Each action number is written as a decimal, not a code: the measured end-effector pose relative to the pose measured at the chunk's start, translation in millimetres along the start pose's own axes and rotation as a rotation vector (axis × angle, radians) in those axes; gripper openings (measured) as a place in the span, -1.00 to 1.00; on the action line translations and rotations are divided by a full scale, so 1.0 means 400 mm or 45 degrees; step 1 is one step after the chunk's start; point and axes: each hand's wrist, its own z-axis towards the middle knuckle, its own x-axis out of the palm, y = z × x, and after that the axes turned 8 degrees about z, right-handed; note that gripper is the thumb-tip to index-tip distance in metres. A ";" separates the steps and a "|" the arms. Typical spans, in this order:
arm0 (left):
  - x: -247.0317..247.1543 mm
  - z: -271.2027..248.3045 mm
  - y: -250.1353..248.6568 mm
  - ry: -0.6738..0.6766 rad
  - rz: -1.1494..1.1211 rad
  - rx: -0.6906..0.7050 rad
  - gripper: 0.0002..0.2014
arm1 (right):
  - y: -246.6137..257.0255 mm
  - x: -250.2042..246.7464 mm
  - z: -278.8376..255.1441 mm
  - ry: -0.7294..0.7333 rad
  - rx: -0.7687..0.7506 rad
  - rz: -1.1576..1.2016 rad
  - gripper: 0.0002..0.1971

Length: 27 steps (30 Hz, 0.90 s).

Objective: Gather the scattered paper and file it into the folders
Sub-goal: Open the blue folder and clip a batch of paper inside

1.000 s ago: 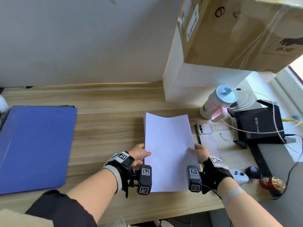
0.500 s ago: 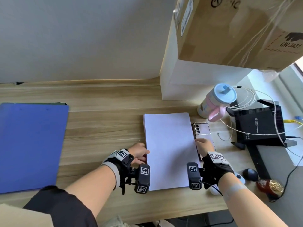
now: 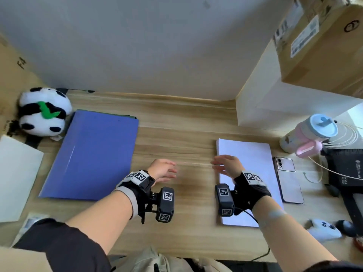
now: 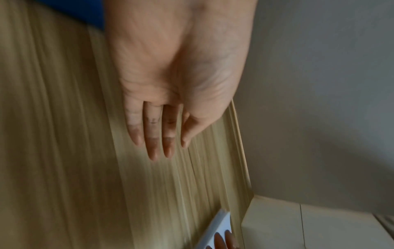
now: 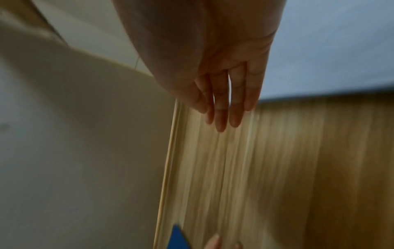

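Observation:
A squared stack of white paper (image 3: 253, 160) lies flat on the wooden desk (image 3: 176, 122) at the right. A closed blue folder (image 3: 92, 154) lies at the left. My left hand (image 3: 164, 170) hovers over bare desk between folder and stack, fingers straight and empty, as the left wrist view shows (image 4: 157, 134). My right hand (image 3: 225, 165) is over the stack's left edge, fingers straight and holding nothing (image 5: 224, 104). The left wrist view catches a corner of the paper stack (image 4: 217, 225); a sliver of the blue folder (image 5: 177, 239) shows in the right wrist view.
A plush panda (image 3: 43, 112) sits at the back left beside the folder. A white sheet (image 3: 15, 177) lies at the far left. A phone (image 3: 287, 179), a pink bottle (image 3: 310, 134), a black router (image 3: 347, 169) and a white box (image 3: 275, 107) crowd the right.
Both hands have let go of the paper stack, which now lies flat. They have lifted and shifted left, the left hand now over bare desk. The view has swung left, showing the folder.

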 end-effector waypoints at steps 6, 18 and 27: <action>-0.245 -0.028 0.099 -0.386 -0.022 0.058 -0.78 | -0.056 0.304 -0.015 0.282 0.166 -0.129 -0.80; -0.563 -0.051 0.270 -1.027 0.404 -0.240 -0.48 | -0.126 0.643 -0.036 0.352 0.324 -0.201 -0.70; -0.572 -0.040 0.276 -0.850 0.442 -0.481 -0.33 | -0.129 0.630 -0.014 0.251 0.281 -0.210 -0.75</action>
